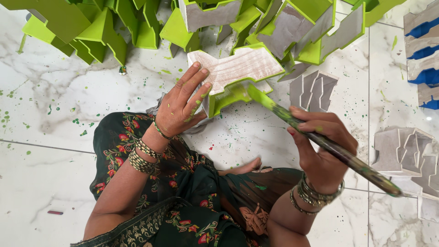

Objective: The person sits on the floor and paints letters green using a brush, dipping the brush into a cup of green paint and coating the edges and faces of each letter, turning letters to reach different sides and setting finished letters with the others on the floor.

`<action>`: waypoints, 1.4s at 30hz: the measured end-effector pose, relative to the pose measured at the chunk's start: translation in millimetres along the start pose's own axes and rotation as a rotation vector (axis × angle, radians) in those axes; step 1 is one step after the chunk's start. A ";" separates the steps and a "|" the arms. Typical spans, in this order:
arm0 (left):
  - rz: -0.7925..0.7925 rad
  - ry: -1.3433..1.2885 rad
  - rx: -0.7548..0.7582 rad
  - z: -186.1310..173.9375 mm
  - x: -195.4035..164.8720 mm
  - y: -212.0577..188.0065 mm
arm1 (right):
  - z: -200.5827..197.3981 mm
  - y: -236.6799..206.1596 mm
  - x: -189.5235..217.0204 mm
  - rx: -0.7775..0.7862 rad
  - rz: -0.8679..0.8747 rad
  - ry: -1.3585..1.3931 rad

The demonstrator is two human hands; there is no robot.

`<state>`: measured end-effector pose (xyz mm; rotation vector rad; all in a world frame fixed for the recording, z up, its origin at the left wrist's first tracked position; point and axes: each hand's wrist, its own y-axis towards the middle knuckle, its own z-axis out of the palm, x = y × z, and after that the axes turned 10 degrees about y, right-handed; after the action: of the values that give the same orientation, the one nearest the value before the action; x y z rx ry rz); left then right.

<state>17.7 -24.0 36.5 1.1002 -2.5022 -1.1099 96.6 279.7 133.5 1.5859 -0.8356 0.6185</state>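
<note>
A: Head view, looking down. Where is the block being painted?

B: Just above the middle of the frame. One wooden block point(235, 68), notched and pale on top with green sides, stands on the marble floor point(55, 91), directly ahead of both hands. Its long axis runs left to right, tilting slightly up to the right.

A: And the hands?

B: The left hand point(183, 103), fingers spread flat, presses on the block's left end, touching it. The right hand point(320, 146), lower right, is curled around one long paintbrush point(320, 139); the green bristle tip meets the block's lower side face. The left is nearer (the right reaches only by way of the brush).

A: What else?

B: A heap of green painted blocks point(114, 23) along the top, too tangled to count. Three clusters of grey unpainted pieces point(313, 89) sit at right, and a stack of blue-edged blocks point(423, 50) fills the upper right corner.
</note>
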 end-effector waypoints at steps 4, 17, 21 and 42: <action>0.022 -0.007 0.009 -2.3 -0.7 1.3 | 0.5 9.2 -16.8 0.124 -0.008 0.052; 0.141 0.138 0.010 -1.9 -0.1 4.9 | 13.2 14.5 -36.5 0.291 0.069 -0.029; 0.142 0.176 0.008 -2.3 2.8 5.8 | -5.0 8.1 -15.9 0.331 0.111 -0.097; 0.174 0.218 0.013 -1.0 2.6 17.3 | -21.9 6.1 -5.7 0.311 0.226 -0.092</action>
<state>6.7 -18.7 49.1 0.9299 -2.3835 -0.8782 89.6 301.8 136.6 1.8245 -1.0347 0.8761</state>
